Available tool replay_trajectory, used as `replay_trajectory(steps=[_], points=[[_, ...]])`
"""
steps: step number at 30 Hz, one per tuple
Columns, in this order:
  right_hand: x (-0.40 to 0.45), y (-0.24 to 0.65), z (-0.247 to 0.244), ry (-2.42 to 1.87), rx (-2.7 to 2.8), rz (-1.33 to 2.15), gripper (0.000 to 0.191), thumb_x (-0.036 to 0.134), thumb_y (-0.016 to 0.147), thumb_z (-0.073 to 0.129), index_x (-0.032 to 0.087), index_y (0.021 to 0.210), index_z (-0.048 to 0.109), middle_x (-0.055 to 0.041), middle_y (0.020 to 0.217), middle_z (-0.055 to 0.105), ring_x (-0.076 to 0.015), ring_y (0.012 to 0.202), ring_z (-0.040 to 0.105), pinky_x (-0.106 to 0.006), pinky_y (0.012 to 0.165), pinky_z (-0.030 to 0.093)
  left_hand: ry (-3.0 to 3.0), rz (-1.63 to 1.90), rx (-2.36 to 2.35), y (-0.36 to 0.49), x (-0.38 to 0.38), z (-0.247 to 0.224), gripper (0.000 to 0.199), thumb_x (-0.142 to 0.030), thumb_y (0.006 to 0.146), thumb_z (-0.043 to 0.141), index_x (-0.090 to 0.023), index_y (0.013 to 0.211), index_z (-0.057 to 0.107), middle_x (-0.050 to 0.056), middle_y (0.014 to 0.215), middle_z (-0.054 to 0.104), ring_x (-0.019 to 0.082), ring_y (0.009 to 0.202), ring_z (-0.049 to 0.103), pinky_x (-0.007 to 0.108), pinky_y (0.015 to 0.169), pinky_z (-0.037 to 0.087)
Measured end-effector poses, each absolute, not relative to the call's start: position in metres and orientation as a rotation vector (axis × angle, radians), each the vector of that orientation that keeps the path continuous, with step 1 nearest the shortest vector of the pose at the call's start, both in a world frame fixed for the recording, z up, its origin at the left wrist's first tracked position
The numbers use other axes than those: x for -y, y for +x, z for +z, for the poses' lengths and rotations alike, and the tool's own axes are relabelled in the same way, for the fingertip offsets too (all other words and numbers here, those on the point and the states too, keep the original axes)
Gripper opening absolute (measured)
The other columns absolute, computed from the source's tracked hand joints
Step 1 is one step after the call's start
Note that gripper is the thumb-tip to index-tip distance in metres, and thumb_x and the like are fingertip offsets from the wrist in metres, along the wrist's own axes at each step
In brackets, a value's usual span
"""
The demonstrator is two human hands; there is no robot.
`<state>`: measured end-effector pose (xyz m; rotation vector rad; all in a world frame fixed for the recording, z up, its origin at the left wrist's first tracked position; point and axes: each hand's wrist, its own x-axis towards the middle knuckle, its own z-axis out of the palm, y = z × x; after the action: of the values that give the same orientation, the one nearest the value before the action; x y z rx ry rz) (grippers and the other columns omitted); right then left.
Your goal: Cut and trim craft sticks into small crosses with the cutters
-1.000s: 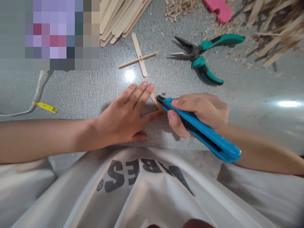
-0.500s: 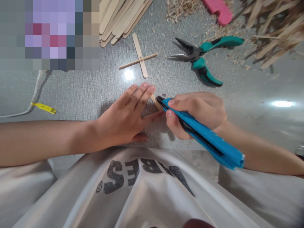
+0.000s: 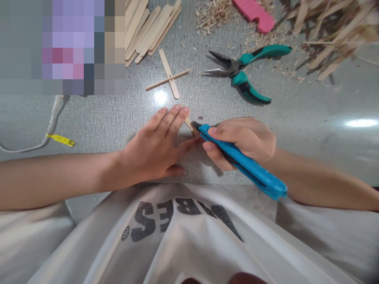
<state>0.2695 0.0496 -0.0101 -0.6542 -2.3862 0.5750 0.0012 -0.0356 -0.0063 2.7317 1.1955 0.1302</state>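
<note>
While left hand (image 3: pixel 155 146) lies palm-down, right hand (image 3: pixel 248 138) grips blue cutter (image 3: pixel 251 164), slantwise

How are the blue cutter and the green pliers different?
The blue cutter is in the right hand, while the green pliers lie on the table, untouched.
The blue cutter has one long, straight body; the green pliers have two handles spread apart.
The blue cutter points toward the left hand; the green pliers' open tips point left, beyond the hands.
Both have black parts.

Knife (image 3: pixel 246 162) tip at stick (image 3: pixel 188 122) on table (image 3: pixel 109 118), pliers (image 3: pixel 236 68) behind knife, crossed sticks (image 3: pixel 171 78) left of pliers, shavings (image 3: pixel 214 17) behind pliers
</note>
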Motion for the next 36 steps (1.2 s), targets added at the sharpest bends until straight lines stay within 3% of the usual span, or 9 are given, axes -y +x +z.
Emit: replay_trajectory(steps=[2, 6, 12, 16, 20, 25, 36], points=[[-0.051, 0.270, -0.008, -0.472, 2.336, 0.507, 0.024, 0.018, 0.094, 0.076, 0.032, 0.111, 0.065, 0.0074, 0.071, 0.072, -0.0156, 0.052, 0.069, -0.028, 0.053, 0.059, 2.731, 0.115, -1.204, 0.002, 0.035, -0.005, 0.116, -0.079, 0.095, 0.080, -0.022, 0.183, 0.031, 0.031, 0.189, 0.035, 0.051, 0.175, 0.042, 0.062, 0.143, 0.037], [-0.049, 0.266, -0.004, -0.408, 2.186, 0.549, 0.013, 0.021, 0.105, 0.059, 0.032, 0.108, 0.064, 0.0078, 0.060, 0.058, -0.0161, 0.043, 0.056, -0.032, 0.045, 0.051, 2.692, 0.095, -1.193, 0.002, 0.035, -0.002, 0.115, -0.077, 0.097, 0.079, -0.027, 0.187, 0.028, 0.027, 0.193, 0.030, 0.051, 0.177, 0.039, 0.065, 0.143, 0.037], [-0.044, 0.261, -0.006, -0.651, 2.252, 0.372, 0.010, 0.027, 0.096, 0.073, 0.028, 0.105, 0.067, 0.0096, 0.060, 0.064, -0.0127, 0.042, 0.057, -0.025, 0.039, 0.046, 2.662, 0.107, -1.193, 0.002, 0.036, -0.003, 0.113, -0.077, 0.098, 0.078, -0.027, 0.186, 0.030, 0.025, 0.193, 0.029, 0.051, 0.178, 0.037, 0.065, 0.144, 0.035], [-0.046, 0.262, -0.006, -0.702, 2.282, 0.251, 0.006, 0.034, 0.098, 0.074, 0.030, 0.101, 0.070, 0.0059, 0.063, 0.070, -0.0174, 0.048, 0.065, -0.031, 0.042, 0.052, 2.669, 0.129, -1.194, 0.002, 0.036, -0.004, 0.116, -0.080, 0.098, 0.077, -0.026, 0.187, 0.026, 0.027, 0.192, 0.031, 0.051, 0.177, 0.038, 0.064, 0.144, 0.034], [-0.048, 0.263, -0.007, -0.660, 2.276, 0.301, 0.009, 0.032, 0.097, 0.075, 0.031, 0.104, 0.069, 0.0066, 0.061, 0.069, -0.0188, 0.045, 0.065, -0.032, 0.040, 0.052, 2.695, 0.147, -1.177, 0.001, 0.035, -0.004, 0.121, -0.082, 0.096, 0.077, -0.022, 0.187, 0.024, 0.031, 0.189, 0.034, 0.051, 0.176, 0.040, 0.062, 0.144, 0.035], [-0.047, 0.261, -0.007, -0.656, 2.282, 0.328, 0.013, 0.030, 0.096, 0.073, 0.034, 0.107, 0.068, 0.0060, 0.064, 0.073, -0.0219, 0.049, 0.069, -0.035, 0.042, 0.056, 2.683, 0.138, -1.181, 0.001, 0.034, -0.003, 0.118, -0.081, 0.097, 0.078, -0.025, 0.186, 0.025, 0.029, 0.191, 0.033, 0.050, 0.177, 0.039, 0.062, 0.144, 0.035], [-0.051, 0.256, -0.005, -0.515, 2.268, 0.444, 0.024, 0.016, 0.089, 0.072, 0.030, 0.106, 0.062, 0.0091, 0.062, 0.067, -0.0140, 0.039, 0.058, -0.027, 0.040, 0.051, 2.663, 0.146, -1.192, 0.003, 0.036, -0.002, 0.114, -0.078, 0.096, 0.080, -0.023, 0.184, 0.032, 0.027, 0.191, 0.033, 0.050, 0.177, 0.039, 0.062, 0.145, 0.034]])
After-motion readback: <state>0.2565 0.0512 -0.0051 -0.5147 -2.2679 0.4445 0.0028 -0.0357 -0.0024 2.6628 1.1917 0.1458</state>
